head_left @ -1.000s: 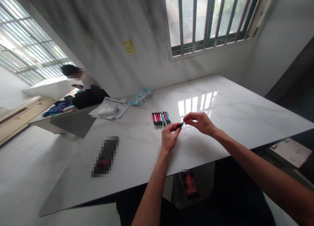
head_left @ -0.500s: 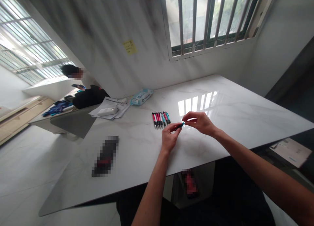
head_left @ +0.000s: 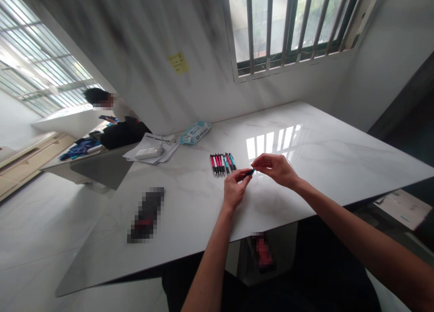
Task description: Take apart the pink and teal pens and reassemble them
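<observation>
Between the thumb and fingers of my left hand point(head_left: 234, 187) is a short pen piece point(head_left: 250, 172), dark with a teal end, tilted up to the right. My right hand point(head_left: 274, 168) comes in from the right, its thumb and forefinger pinched together at the teal end. Anything small inside that pinch is too tiny to make out. Just beyond my left hand lies a row of click pens point(head_left: 219, 164), side by side on the table, in red, white and teal with dark grips.
The white marbled table point(head_left: 190, 212) carries a pack of wipes point(head_left: 195, 133), papers point(head_left: 134, 154) with a white device point(head_left: 149, 153), and a blurred dark object point(head_left: 146, 215). A person point(head_left: 118, 117) sits at the far left. A barred window point(head_left: 291, 27) is above the table.
My right fingertips have moved slightly left and closer to the teal end. My left hand holds the pen piece in nearly the same place. The row of pens has not changed.
</observation>
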### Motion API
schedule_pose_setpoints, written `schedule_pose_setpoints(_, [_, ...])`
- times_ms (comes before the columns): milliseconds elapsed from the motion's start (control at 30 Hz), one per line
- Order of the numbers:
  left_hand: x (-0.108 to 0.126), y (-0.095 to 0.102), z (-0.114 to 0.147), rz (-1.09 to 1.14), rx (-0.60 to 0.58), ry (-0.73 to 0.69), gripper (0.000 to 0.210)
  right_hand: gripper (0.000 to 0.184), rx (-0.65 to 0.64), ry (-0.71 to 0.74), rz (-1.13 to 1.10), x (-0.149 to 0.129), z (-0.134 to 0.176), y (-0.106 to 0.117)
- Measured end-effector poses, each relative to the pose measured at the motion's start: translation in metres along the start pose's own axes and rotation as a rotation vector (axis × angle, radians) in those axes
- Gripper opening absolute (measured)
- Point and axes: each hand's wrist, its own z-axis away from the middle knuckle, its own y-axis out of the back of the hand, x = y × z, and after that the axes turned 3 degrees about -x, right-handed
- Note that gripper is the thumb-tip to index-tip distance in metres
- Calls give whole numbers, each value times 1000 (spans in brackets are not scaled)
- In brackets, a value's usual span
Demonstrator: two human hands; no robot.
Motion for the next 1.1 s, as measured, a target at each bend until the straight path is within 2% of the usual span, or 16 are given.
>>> schedule_pose_setpoints(167, [0,0,-1,-10,-16,5,27,26,-16,68,93,-5,3,-2])
schedule_pose_setpoints(267, [-1,2,-1,-9,0,5,27,38,57,84,182,-5,3,6])
schedule_pose_setpoints(400, [-3,4,-2,-19,16,-4,28,29,240,30,429,9,7,46])
schedule_pose_setpoints(533, [-3,3,-1,-39,3,-16,28,33,286,-180,649,33,28,98])
schedule_pose_setpoints(633, [-3,2,-1,-45,1,-16,27,40,220,-337,748,47,53,118])
schedule_pose_setpoints(733, [-4,1,-1,-64,-6,-30,26,45,113,-365,808,53,73,122])
schedule_pose_setpoints(800, [-5,2,-2,-84,-9,-37,26,42,94,-378,859,53,79,124])
schedule_pose_setpoints(933, [-5,3,-1,-110,-10,-42,25,25,105,-523,954,51,77,133])
schedule_pose_setpoints(1100, [-5,3,-2,-113,-9,-53,24,20,57,-590,1051,46,65,135])
